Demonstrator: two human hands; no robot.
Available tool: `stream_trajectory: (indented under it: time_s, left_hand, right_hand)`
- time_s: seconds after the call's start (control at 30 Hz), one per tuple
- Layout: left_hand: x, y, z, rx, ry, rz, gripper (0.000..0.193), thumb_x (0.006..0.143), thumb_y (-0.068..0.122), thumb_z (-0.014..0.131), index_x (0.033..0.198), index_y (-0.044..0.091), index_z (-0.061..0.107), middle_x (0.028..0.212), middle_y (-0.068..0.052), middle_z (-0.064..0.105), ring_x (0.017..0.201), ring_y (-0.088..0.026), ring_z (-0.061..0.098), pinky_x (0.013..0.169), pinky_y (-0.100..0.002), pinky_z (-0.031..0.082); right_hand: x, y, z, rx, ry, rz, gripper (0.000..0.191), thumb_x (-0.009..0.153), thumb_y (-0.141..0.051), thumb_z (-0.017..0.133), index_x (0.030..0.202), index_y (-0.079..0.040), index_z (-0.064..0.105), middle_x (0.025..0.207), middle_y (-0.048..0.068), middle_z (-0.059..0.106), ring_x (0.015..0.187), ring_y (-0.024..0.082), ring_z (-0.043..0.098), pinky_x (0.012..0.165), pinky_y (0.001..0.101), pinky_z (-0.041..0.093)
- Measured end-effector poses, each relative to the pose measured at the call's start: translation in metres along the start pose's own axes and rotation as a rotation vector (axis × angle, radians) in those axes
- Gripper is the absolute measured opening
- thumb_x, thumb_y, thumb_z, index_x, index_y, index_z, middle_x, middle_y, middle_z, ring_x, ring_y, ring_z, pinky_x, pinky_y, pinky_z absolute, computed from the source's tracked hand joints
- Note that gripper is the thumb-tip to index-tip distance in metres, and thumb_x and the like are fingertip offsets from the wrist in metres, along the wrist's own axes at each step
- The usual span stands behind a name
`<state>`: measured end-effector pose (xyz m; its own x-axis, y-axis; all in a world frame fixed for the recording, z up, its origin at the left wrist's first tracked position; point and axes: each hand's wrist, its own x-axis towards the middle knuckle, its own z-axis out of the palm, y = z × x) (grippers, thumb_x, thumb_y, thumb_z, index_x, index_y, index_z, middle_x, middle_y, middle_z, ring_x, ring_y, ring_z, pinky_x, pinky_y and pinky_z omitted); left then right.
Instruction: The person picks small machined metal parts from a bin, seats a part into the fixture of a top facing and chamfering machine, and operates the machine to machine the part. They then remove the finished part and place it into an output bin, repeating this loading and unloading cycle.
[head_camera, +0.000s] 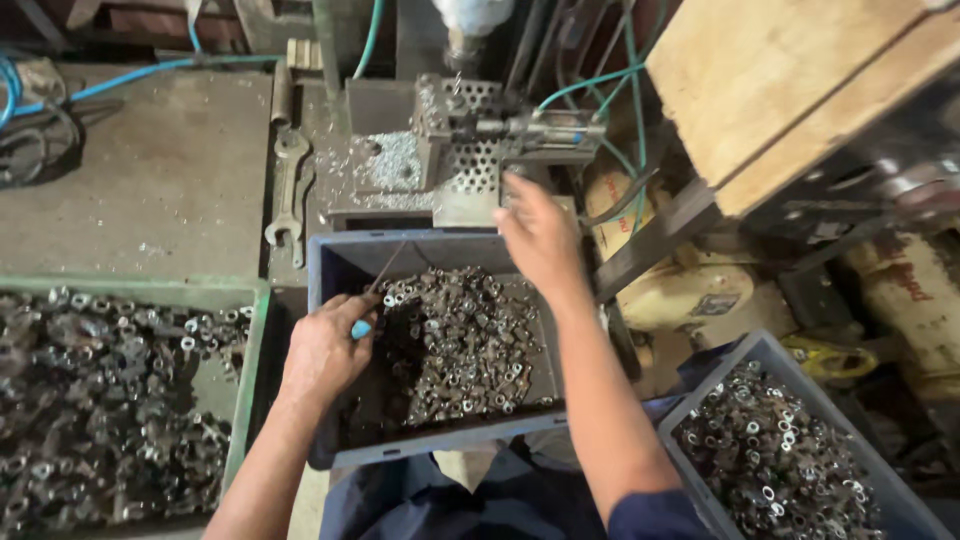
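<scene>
My left hand (325, 350) is closed around a thin metal rod with a blue handle (362, 328), its tip strung with a few small metal rings, over a grey-blue crate (330, 262) full of small metal nuts (460, 340). My right hand (538, 235) reaches up to the perforated metal fixture (470, 140) of a drilling machine, fingers at its lower edge; whether they pinch a part is hidden. Metal shavings (392, 165) lie on the machine bed.
A green tray (250, 340) of metal parts sits at left, another blue crate (760, 350) of nuts at lower right. Wrenches (290, 190) lie on the bench. A wooden box (790, 90) overhangs at upper right; hoses and a yellowish motor (680, 290) crowd the right.
</scene>
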<state>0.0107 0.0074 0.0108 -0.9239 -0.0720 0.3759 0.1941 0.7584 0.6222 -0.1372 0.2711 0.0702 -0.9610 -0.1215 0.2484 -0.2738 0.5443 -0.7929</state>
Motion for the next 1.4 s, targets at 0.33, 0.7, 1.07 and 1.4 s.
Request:
stream_trajectory:
  time_s: [0.33,0.7,1.07,1.4]
  left_hand:
    - [0.001,0.005,0.0,0.016,0.004,-0.027,0.026,0.086,0.009,0.07,0.112,0.01,0.074,0.1,-0.016,0.073,0.089,-0.04,0.069,0.077,-0.046,0.057]
    - [-0.062,-0.098,-0.071,0.295,0.262,-0.318,0.025,0.1,0.026,0.069,0.123,0.016,0.076,0.113,-0.013,0.076,0.093,-0.026,0.074,0.086,-0.038,0.057]
    - [-0.123,-0.2,-0.12,1.042,-0.374,-0.533,0.019,0.099,0.029,0.06,0.106,0.026,0.077,0.113,-0.004,0.078,0.083,-0.024,0.082,0.11,-0.045,0.051]
    - [-0.121,-0.193,-0.13,1.112,-0.467,-0.47,0.025,0.085,0.035,0.064,0.106,0.034,0.077,0.134,0.0,0.07,0.092,-0.023,0.08,0.109,-0.044,0.051]
  right_hand:
    - [-0.019,0.034,-0.042,-0.525,0.184,-0.271,0.039,0.093,-0.035,0.074,0.12,-0.007,0.068,0.137,0.018,0.063,0.129,0.039,0.056,0.106,0.0472,0.046]
    - [-0.169,0.046,-0.051,-0.311,0.22,-0.277,0.054,0.087,-0.027,0.076,0.131,0.001,0.063,0.136,0.025,0.06,0.127,0.042,0.056,0.107,0.0473,0.044]
    - [-0.186,0.059,-0.034,-0.405,0.327,-0.308,0.034,0.085,-0.019,0.077,0.115,-0.003,0.07,0.12,0.015,0.071,0.114,0.033,0.065,0.099,0.0441,0.049]
    - [-0.19,0.066,-0.032,-0.447,0.318,-0.267,0.032,0.087,-0.022,0.075,0.115,-0.005,0.071,0.118,0.011,0.072,0.111,0.032,0.067,0.096,0.0431,0.049]
